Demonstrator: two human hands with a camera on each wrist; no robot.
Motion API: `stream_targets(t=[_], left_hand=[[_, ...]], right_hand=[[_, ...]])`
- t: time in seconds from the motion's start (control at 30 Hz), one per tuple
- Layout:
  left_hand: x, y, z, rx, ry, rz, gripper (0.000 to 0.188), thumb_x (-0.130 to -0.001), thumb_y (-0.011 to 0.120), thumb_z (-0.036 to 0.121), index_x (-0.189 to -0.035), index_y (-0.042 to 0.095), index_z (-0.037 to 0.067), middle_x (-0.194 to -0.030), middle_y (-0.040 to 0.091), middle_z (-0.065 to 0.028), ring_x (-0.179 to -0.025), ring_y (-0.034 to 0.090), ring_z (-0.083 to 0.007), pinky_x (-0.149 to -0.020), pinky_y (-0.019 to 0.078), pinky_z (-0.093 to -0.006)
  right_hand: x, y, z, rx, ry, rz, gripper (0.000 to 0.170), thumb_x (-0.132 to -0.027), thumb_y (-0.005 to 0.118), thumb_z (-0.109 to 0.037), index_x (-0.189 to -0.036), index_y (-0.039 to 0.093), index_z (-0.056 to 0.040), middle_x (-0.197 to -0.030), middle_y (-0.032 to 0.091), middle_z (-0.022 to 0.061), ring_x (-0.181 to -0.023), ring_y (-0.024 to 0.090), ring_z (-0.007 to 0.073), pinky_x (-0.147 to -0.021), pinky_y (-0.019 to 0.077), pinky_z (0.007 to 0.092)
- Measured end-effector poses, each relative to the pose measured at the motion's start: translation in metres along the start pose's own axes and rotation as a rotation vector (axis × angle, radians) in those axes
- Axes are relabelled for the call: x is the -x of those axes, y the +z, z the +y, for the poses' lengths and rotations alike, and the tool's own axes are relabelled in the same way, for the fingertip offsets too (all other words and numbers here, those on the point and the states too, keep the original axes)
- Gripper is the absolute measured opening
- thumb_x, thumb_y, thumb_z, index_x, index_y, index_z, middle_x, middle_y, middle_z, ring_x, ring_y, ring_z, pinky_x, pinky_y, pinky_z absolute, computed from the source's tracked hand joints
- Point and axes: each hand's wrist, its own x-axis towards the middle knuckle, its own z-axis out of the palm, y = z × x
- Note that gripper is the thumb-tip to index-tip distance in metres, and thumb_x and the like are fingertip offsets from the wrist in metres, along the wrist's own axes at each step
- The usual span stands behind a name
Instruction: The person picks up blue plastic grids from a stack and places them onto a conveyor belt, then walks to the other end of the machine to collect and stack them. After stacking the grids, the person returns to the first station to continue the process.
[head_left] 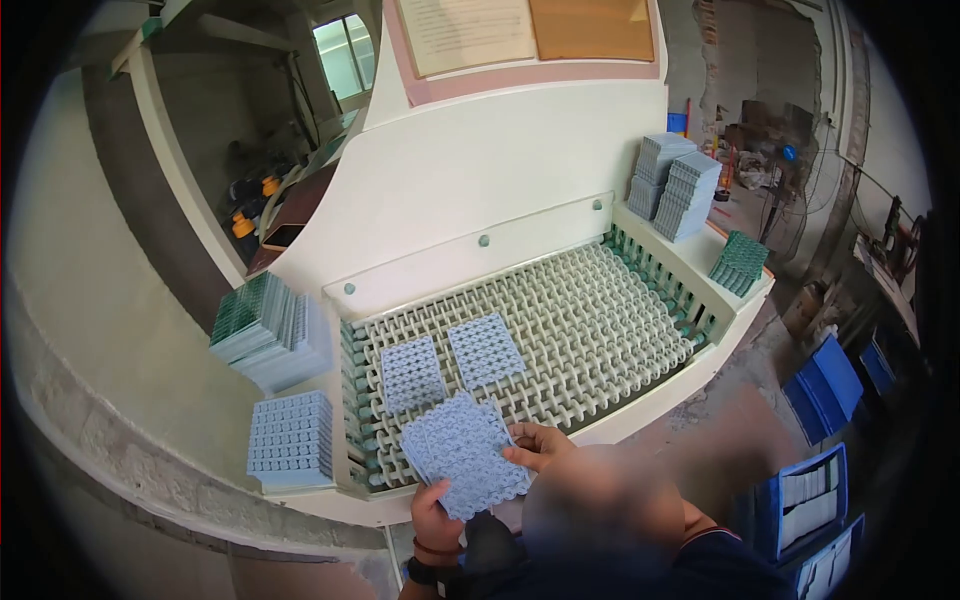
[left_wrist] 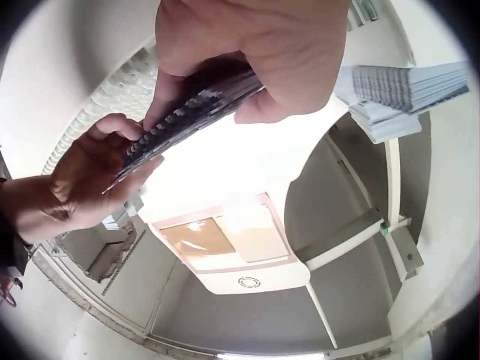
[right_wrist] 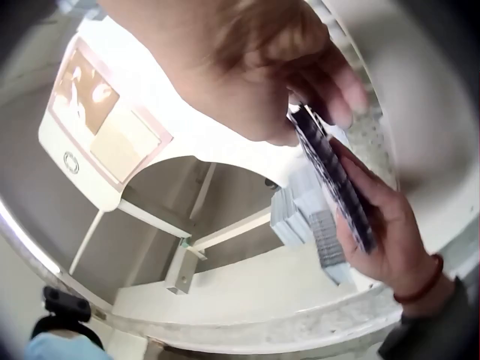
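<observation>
Both hands hold a small stack of light blue textured sheets [head_left: 465,450] over the front edge of the machine. The left hand [head_left: 436,518] grips its lower left corner, thumb on top. At the right edge the right hand [head_left: 540,446] pinches the stack between thumb and fingers. In the left wrist view the sheets [left_wrist: 187,120] look thin and dark edge-on between the left hand [left_wrist: 259,49] and the right hand [left_wrist: 94,172]. The right wrist view shows the sheets [right_wrist: 334,180] tilted between both hands. Two blue sheets [head_left: 411,373] [head_left: 486,350] lie flat on the rollers beyond.
A roller bed [head_left: 590,320] fills the machine's middle. Stacked sheets [head_left: 290,437] and a green-topped stack [head_left: 262,325] stand on the left ledge. More stacks [head_left: 688,195] and a green piece [head_left: 738,262] are on the right ledge. Blue crates [head_left: 826,388] stand at the right.
</observation>
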Motion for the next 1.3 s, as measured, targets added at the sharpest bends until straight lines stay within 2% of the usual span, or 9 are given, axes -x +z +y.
stream_targets(t=[0.17, 0.33, 0.5, 0.73, 0.83, 0.97, 1.03, 1.1, 1.3], left_hand=[[0.003, -0.017, -0.018, -0.117, -0.057, 0.049, 0.047, -0.081, 0.046, 0.009, -0.125, 0.040, -0.007, -0.118, 0.053, -0.0199, -0.106, 0.055, -0.0330, -0.092, 0.0460, -0.0436], [0.010, -0.005, -0.008, -0.173, -0.021, 0.103, 0.047, -0.082, 0.046, 0.010, -0.125, 0.040, -0.008, -0.118, 0.053, -0.0201, -0.107, 0.055, -0.0334, -0.093, 0.0454, -0.0433], [0.019, -0.034, -0.001, -0.127, 0.007, 0.016, 0.049, -0.081, 0.043, 0.006, -0.127, 0.037, -0.008, -0.120, 0.051, -0.0204, -0.109, 0.053, -0.0326, -0.092, 0.0459, -0.0418], [0.029, -0.013, 0.005, -0.049, -0.031, 0.061, 0.050, -0.076, 0.048, 0.006, -0.123, 0.040, -0.008, -0.114, 0.054, -0.0217, -0.103, 0.056, -0.0339, -0.089, 0.0472, -0.0433], [0.029, -0.008, 0.005, -0.096, -0.027, 0.089, 0.050, -0.076, 0.049, 0.005, -0.124, 0.039, -0.008, -0.115, 0.054, -0.0211, -0.103, 0.057, -0.0337, -0.090, 0.0472, -0.0428], [0.024, 0.001, 0.003, -0.324, 0.059, 0.074, 0.045, -0.078, 0.054, 0.003, -0.122, 0.043, -0.007, -0.113, 0.056, -0.0186, -0.101, 0.058, -0.0310, -0.086, 0.0484, -0.0405], [0.015, 0.010, 0.002, -0.213, 0.007, 0.074, 0.044, -0.079, 0.054, 0.003, -0.121, 0.044, -0.006, -0.112, 0.056, -0.0178, -0.100, 0.058, -0.0301, -0.086, 0.0486, -0.0398], [0.010, 0.009, -0.004, -0.103, -0.044, 0.068, 0.042, -0.080, 0.055, 0.004, -0.120, 0.045, -0.006, -0.111, 0.057, -0.0169, -0.100, 0.059, -0.0291, -0.085, 0.0488, -0.0392], [0.005, 0.003, -0.012, -0.101, -0.108, 0.076, 0.037, -0.082, 0.054, 0.000, -0.118, 0.047, -0.004, -0.109, 0.058, -0.0145, -0.098, 0.060, -0.0259, -0.084, 0.0495, -0.0365]], right_hand=[[0.001, -0.035, 0.008, 0.615, -0.070, 0.064, 0.025, -0.081, 0.069, -0.022, -0.087, 0.064, 0.0016, -0.073, 0.064, 0.0066, -0.065, 0.060, 0.0128, -0.060, 0.0484, 0.0268], [-0.019, -0.068, -0.021, 0.292, 0.214, 0.056, 0.021, -0.084, 0.065, -0.020, -0.090, 0.064, 0.0001, -0.064, 0.057, 0.0008, -0.047, 0.049, 0.0051, -0.041, 0.0397, 0.0189], [-0.077, -0.141, -0.039, 0.397, -0.011, 0.382, 0.017, -0.084, 0.062, -0.015, -0.083, 0.065, 0.0016, -0.061, 0.057, 0.0018, -0.049, 0.051, 0.0075, -0.042, 0.0432, 0.0219], [-0.125, -0.216, -0.038, 0.589, -0.052, 0.497, 0.019, -0.081, 0.065, -0.016, -0.082, 0.065, 0.0024, -0.063, 0.061, 0.0058, -0.052, 0.055, 0.0118, -0.048, 0.0445, 0.0268], [-0.108, -0.202, -0.048, 0.990, -0.220, 0.450, 0.023, -0.080, 0.067, -0.020, -0.086, 0.066, 0.0019, -0.068, 0.063, 0.0071, -0.059, 0.058, 0.0141, -0.055, 0.0466, 0.0275], [-0.047, -0.130, -0.051, 0.617, -0.034, 0.108, 0.036, -0.079, 0.070, -0.032, -0.092, 0.066, 0.0005, -0.072, 0.063, 0.0045, -0.063, 0.058, 0.0126, -0.059, 0.0477, 0.0264], [-0.019, -0.094, -0.036, 0.471, 0.215, -0.083, 0.039, -0.077, 0.072, -0.035, -0.093, 0.066, -0.0004, -0.070, 0.062, 0.0027, -0.062, 0.057, 0.0107, -0.056, 0.0476, 0.0243], [-0.001, -0.067, -0.028, 0.467, 0.211, -0.189, 0.037, -0.077, 0.072, -0.035, -0.089, 0.066, -0.0004, -0.068, 0.061, 0.0023, -0.060, 0.056, 0.0088, -0.052, 0.0464, 0.0212], [0.000, -0.056, 0.003, 0.276, 0.348, -0.173, 0.031, -0.080, 0.071, -0.032, -0.080, 0.063, -0.0017, -0.067, 0.060, 0.0025, -0.056, 0.056, 0.0086, -0.050, 0.0450, 0.0206]])
